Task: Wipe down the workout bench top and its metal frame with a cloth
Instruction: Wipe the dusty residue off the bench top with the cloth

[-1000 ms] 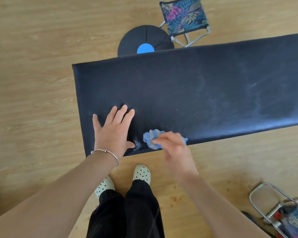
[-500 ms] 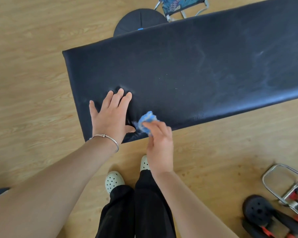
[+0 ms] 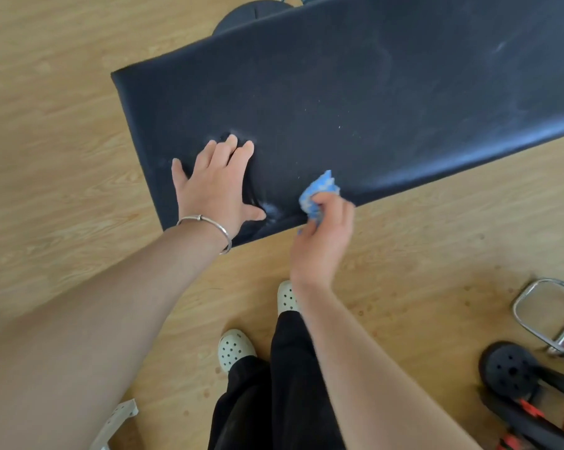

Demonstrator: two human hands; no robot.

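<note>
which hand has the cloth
The right hand grips the crumpled blue cloth at the bench top's near edge; the left hand lies flat, empty.

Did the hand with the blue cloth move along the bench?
Yes. The right hand slid the cloth along the bench edge, nearer the resting left hand.

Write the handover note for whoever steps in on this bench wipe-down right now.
Left hand: open, flat on the bench top near its left end, bracing.
Right hand: shut on the blue cloth, bunched up at the near edge of the pad.
Done: hard to judge; wiping is at the near left part of the pad.
Left: pale specks and dusty streaks still show across the middle and right of the pad. The metal frame is hidden under the pad in this view, so its state cannot be told; count it as still to wipe.
</note>
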